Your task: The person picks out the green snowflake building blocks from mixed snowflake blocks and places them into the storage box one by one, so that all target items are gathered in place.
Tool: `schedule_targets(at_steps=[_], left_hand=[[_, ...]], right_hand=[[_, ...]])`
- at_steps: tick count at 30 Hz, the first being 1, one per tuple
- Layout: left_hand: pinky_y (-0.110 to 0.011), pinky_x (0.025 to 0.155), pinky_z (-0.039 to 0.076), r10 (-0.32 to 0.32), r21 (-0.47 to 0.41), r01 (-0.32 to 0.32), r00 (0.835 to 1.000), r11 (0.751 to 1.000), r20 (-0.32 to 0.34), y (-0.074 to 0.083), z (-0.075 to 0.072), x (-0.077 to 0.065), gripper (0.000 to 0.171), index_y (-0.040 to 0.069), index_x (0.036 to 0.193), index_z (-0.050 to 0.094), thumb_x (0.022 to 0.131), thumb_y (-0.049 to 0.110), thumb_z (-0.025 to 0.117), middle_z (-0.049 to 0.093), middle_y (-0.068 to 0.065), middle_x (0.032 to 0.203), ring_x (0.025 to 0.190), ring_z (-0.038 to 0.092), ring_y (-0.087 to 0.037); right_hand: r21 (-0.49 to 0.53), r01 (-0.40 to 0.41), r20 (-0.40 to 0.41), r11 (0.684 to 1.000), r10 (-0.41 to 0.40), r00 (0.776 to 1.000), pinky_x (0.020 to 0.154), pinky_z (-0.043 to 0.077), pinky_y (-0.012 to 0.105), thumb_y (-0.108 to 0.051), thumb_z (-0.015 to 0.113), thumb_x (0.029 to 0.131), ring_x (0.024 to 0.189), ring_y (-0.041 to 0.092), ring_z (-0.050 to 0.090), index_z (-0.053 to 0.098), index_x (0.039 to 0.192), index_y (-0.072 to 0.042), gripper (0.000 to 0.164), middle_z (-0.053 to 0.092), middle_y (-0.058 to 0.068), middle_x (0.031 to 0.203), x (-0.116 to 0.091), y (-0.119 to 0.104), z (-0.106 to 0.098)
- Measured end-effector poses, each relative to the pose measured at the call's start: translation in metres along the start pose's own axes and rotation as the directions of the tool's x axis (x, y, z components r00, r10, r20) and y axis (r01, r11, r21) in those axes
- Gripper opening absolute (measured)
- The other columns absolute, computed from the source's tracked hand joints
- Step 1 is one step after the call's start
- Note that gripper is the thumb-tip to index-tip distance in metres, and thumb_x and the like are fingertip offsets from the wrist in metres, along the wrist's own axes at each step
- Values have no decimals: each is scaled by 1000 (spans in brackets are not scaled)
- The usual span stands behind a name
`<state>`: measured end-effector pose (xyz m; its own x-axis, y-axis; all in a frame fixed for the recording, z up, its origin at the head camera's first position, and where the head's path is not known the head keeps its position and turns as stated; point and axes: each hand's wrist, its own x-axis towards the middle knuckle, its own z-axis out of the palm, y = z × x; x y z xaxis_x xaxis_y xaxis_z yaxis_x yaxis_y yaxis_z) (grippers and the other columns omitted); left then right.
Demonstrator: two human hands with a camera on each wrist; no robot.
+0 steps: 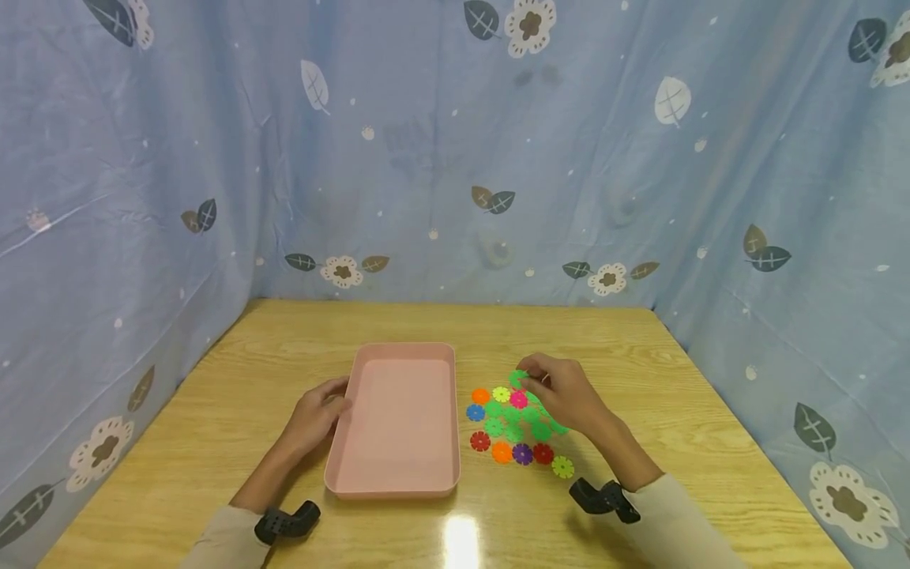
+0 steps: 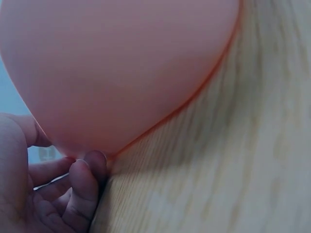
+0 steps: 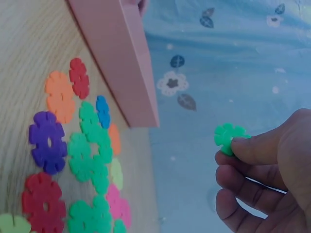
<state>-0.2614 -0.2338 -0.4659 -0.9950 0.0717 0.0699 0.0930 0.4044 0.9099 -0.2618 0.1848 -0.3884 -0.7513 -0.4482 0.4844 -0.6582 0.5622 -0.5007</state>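
My right hand [image 1: 566,393] pinches a green snowflake-shaped plastic disc [image 3: 226,138] between thumb and forefinger, raised over a patch of similar discs. Its other fingers are bent in the right wrist view. Several green discs [image 1: 513,414] lie grouped on the table, partly hidden beneath that hand. On the left, a pink rectangular tray [image 1: 400,431] lies flat with nothing inside. My left hand [image 1: 313,419] grips its left side, thumb at the rim and fingers curled against the outer wall [image 2: 121,97].
Around the green discs lie an orange disc [image 1: 481,396], a blue disc [image 1: 475,412], a pink disc [image 1: 519,399], a purple disc [image 1: 522,454] and a few red and yellow ones. A wooden table [image 1: 611,340] carries everything. Blue patterned curtain [image 1: 426,158] encloses the back and sides.
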Motion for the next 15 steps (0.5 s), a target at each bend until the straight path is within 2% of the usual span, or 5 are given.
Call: schedule_targets(at_steps=[3, 9, 15], left_hand=[[-33, 68, 54, 17, 4, -17, 1000, 1000, -2, 0, 0, -1, 44, 6, 137, 47, 95, 18, 51, 54, -17, 128, 93, 62, -25], [-34, 67, 54, 18, -14, -18, 1000, 1000, 4, 3, -1, 1, 44, 6, 137, 47, 95, 17, 51, 53, -16, 129, 92, 62, -26], [-34, 66, 54, -5, -28, 5, 1000, 1000, -4, 2, 1, -1, 45, 7, 137, 46, 94, 15, 51, 54, -17, 128, 85, 62, -26]], right_hand=[[27, -12, -10, 1000, 12, 1000, 60, 52, 22, -8, 65, 88, 66, 3, 61, 65, 102, -7, 14, 69, -1, 81, 4, 0, 6], [78, -55, -5, 995, 56, 998, 56, 51, 24, -10, 64, 90, 60, 3, 59, 66, 103, -9, 13, 69, 6, 80, 12, 0, 15], [112, -64, -18, 992, 66, 998, 52, 50, 26, -11, 63, 91, 57, 10, 57, 66, 99, -10, 9, 64, -4, 73, 23, -3, 22]])
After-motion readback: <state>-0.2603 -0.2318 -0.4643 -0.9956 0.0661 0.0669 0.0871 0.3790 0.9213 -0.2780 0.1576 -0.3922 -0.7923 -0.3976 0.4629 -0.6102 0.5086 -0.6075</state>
